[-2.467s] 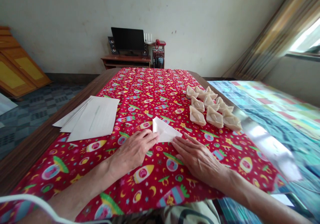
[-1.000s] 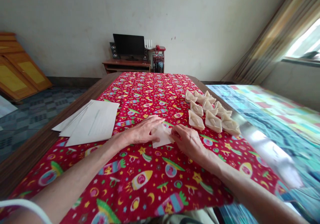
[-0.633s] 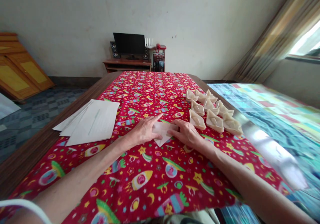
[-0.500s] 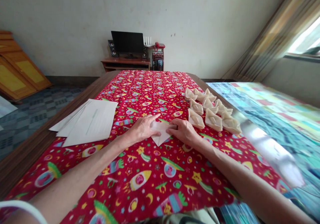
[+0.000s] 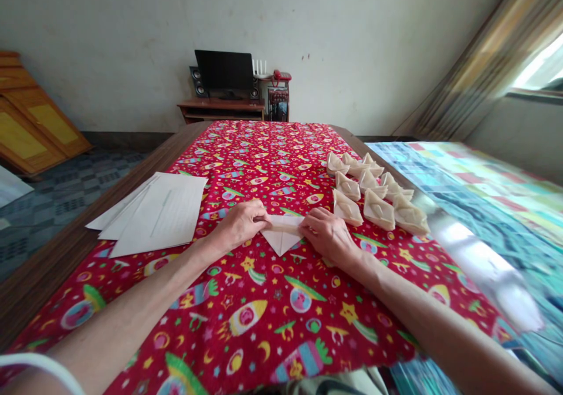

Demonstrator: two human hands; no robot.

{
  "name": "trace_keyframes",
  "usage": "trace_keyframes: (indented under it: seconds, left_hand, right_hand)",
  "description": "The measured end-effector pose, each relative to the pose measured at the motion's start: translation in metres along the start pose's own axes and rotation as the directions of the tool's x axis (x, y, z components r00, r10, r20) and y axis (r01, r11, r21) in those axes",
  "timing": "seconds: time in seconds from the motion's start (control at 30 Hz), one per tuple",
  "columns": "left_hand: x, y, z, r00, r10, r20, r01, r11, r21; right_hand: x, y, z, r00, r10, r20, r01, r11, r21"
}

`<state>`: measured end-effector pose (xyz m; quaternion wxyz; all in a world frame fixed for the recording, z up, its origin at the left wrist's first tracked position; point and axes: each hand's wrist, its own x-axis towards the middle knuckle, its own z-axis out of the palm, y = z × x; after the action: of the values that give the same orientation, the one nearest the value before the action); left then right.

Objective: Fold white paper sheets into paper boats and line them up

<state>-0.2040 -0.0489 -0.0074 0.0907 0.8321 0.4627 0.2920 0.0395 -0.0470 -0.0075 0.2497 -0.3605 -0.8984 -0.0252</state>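
Note:
A small folded sheet of white paper (image 5: 281, 240) lies on the red patterned cloth, its point toward me and a folded band along its far edge. My left hand (image 5: 245, 222) pinches its left corner between thumb and curled fingers. On the opposite side, my right hand (image 5: 329, 233) grips the right corner with its fingers bent. Several folded paper boats (image 5: 379, 212) stand in rows to the right of my right hand. Left of my left hand is a fanned stack of white paper sheets (image 5: 165, 213).
The red cloth (image 5: 246, 348) covers most of a brown wooden table (image 5: 26, 289). Beyond the table's far end, a monitor (image 5: 224, 72) stands on a low desk between speakers. A bed with a blue cover (image 5: 475, 207) is at the right, a wooden cabinet (image 5: 35, 119) at the left.
My left fingers have gone from stretched over the paper to pinching its left corner. The right hand has shifted slightly outward, and more of the paper's front shows.

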Motion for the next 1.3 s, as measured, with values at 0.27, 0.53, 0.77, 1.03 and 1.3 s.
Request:
trace_keyframes:
  seconds: [0.27,0.53,0.77,1.03,1.3]
  left_hand:
    - [-0.018,0.026,-0.02,0.955,0.233,0.185,-0.286,0.886,0.365]
    - [-0.031,0.044,-0.022,0.964,0.141,0.223,-0.224,0.887,0.405]
    - [-0.038,0.068,0.001,0.957,0.149,0.248,-0.226,0.921,0.317]
    - [-0.04,0.069,0.009,0.951,0.12,0.283,-0.21,0.926,0.312]
    - [-0.055,0.046,-0.008,0.959,0.111,0.26,-0.207,0.901,0.381]
  right_hand:
    - [-0.004,-0.006,-0.018,0.946,-0.284,0.158,0.314,0.923,-0.224]
    - [-0.008,-0.014,-0.026,0.916,-0.313,0.25,0.38,0.878,-0.29]
    - [-0.017,-0.019,-0.021,0.935,-0.281,0.216,0.343,0.874,-0.344]
    - [-0.028,-0.037,-0.009,0.978,-0.136,0.157,0.166,0.965,-0.202]
    - [-0.041,-0.03,-0.02,0.983,-0.076,0.166,0.099,0.985,-0.139]
